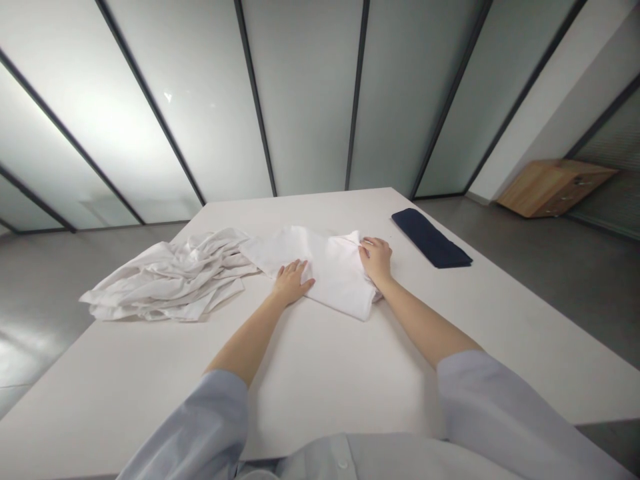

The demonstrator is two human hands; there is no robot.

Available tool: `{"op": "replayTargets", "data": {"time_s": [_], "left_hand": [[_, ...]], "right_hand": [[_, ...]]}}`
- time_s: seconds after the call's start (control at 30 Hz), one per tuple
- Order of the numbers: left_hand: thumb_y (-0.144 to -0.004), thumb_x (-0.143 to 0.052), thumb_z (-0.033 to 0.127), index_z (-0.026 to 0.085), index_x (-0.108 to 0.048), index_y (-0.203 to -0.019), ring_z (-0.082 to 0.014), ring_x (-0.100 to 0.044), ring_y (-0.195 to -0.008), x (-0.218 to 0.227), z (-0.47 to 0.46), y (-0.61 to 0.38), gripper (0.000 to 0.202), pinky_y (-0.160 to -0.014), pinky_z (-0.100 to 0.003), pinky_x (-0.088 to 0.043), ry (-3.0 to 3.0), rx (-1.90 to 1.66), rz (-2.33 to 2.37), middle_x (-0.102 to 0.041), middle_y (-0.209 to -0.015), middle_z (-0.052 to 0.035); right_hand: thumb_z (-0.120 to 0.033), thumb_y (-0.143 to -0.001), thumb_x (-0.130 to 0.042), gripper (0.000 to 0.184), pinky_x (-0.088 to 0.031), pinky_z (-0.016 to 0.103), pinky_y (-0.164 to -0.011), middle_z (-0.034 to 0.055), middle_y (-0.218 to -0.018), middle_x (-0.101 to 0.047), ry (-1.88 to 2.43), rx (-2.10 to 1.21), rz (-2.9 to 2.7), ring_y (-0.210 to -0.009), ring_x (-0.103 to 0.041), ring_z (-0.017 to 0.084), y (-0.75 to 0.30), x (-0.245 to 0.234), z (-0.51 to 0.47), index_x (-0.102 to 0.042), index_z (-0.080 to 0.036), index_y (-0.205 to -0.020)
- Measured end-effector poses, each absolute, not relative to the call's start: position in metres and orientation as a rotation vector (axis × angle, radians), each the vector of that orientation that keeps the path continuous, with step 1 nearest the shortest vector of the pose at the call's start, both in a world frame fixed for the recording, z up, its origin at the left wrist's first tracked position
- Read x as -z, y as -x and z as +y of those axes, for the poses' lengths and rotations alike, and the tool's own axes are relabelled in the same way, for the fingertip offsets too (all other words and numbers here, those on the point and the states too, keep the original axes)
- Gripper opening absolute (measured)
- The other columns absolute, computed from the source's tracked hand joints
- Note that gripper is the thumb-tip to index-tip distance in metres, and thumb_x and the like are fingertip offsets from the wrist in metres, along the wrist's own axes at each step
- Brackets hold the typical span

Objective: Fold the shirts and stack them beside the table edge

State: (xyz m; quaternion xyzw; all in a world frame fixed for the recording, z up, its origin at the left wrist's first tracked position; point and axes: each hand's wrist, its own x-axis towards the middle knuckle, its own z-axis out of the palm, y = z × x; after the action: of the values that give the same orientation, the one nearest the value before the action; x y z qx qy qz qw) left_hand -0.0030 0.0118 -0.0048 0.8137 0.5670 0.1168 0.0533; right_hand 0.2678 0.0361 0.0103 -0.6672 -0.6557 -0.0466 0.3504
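A white garment (327,270), partly folded, lies on the white table in front of me; its exact kind is hard to make out. My left hand (293,283) rests on its near left edge, palm down with the fingers spread. At the garment's right end, my right hand (377,259) has its fingers curled around the edge, pinching the fabric. To the left, a crumpled heap of white garments (175,277) touches or lies very close to the left tip of the one under my hands.
A folded dark navy cloth (431,238) lies near the right edge of the white table (340,373). Behind the table stands a frosted glass partition (305,100) with dark frames. A wooden cabinet (537,187) is on the floor at the far right.
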Motion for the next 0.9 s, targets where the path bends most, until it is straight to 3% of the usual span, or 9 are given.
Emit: {"op": "replayTargets", "data": {"time_s": [0.1,0.17,0.33,0.47,0.63,0.77,0.9], "left_hand": [[-0.086,-0.056,0.050,0.016,-0.022,-0.151,-0.0296,-0.032,-0.142,0.008,0.013,0.004,0.081,-0.114,-0.044,-0.028,-2.432,-0.485,1.755,-0.030,-0.155,-0.0191],[-0.083,-0.060,0.048,0.016,-0.017,-0.152,-0.0306,-0.031,-0.142,0.007,0.013,0.003,0.087,-0.113,-0.044,-0.030,-2.428,-0.565,1.742,-0.027,-0.157,-0.0195],[-0.078,-0.066,0.027,0.018,-0.023,-0.151,-0.0279,-0.036,-0.139,0.002,0.011,0.001,0.086,-0.111,-0.040,-0.035,-2.527,-0.615,1.590,-0.028,-0.157,-0.0152],[-0.079,-0.059,0.018,0.019,-0.036,-0.145,-0.0231,-0.047,-0.131,0.004,0.013,0.001,0.070,-0.110,-0.037,-0.037,-2.539,-0.568,1.510,-0.048,-0.146,-0.0103],[-0.082,-0.055,0.022,0.012,-0.033,-0.145,-0.0230,-0.056,-0.122,0.006,0.014,0.001,0.067,-0.105,-0.037,-0.042,-2.463,-0.647,1.547,-0.052,-0.141,-0.0148],[-0.084,-0.054,0.025,0.016,-0.049,-0.135,-0.0243,-0.053,-0.124,0.002,0.012,0.000,0.052,-0.107,-0.039,-0.041,-2.530,-0.643,1.522,-0.057,-0.136,-0.0120],[-0.084,-0.054,0.023,0.018,-0.057,-0.128,-0.0234,-0.058,-0.118,-0.003,0.009,-0.001,0.044,-0.103,-0.037,-0.045,-2.595,-0.634,1.419,-0.061,-0.130,-0.0096]], "right_hand": [[-0.024,-0.091,-0.046,0.033,-0.034,0.050,-0.107,0.0094,-0.131,-0.063,1.382,0.094,-1.930,-0.129,-0.046,0.029,-0.252,-0.012,0.029,-0.073,-0.022,-0.109],[-0.024,-0.090,-0.047,0.032,-0.038,0.044,-0.106,0.0078,-0.125,-0.066,1.156,-0.036,-2.125,-0.124,-0.053,0.025,-0.239,-0.010,0.023,-0.074,-0.023,-0.108],[-0.024,-0.087,-0.049,0.030,-0.048,0.034,-0.096,0.0055,-0.109,-0.074,0.833,-0.393,-2.336,-0.104,-0.067,0.020,-0.216,0.000,0.009,-0.075,-0.023,-0.101],[-0.027,-0.088,-0.051,0.028,-0.048,0.035,-0.096,0.0060,-0.111,-0.073,0.816,-0.494,-2.227,-0.105,-0.066,0.021,-0.214,0.005,0.010,-0.073,-0.023,-0.105],[-0.040,-0.088,-0.055,0.041,-0.043,0.039,-0.101,0.0104,-0.125,-0.065,1.202,-0.368,-2.021,-0.115,-0.059,0.024,-0.223,0.007,0.021,-0.064,-0.021,-0.123],[-0.035,-0.081,-0.060,0.021,-0.046,0.033,-0.084,0.0081,-0.093,-0.072,1.431,-0.380,-2.032,-0.088,-0.063,0.022,-0.231,0.007,0.028,-0.072,-0.019,-0.088],[-0.035,-0.082,-0.049,0.023,-0.043,0.027,-0.068,0.0014,-0.071,-0.065,1.390,-0.470,-1.688,-0.070,-0.057,0.017,-0.239,0.007,0.033,-0.063,-0.020,-0.072]]}}
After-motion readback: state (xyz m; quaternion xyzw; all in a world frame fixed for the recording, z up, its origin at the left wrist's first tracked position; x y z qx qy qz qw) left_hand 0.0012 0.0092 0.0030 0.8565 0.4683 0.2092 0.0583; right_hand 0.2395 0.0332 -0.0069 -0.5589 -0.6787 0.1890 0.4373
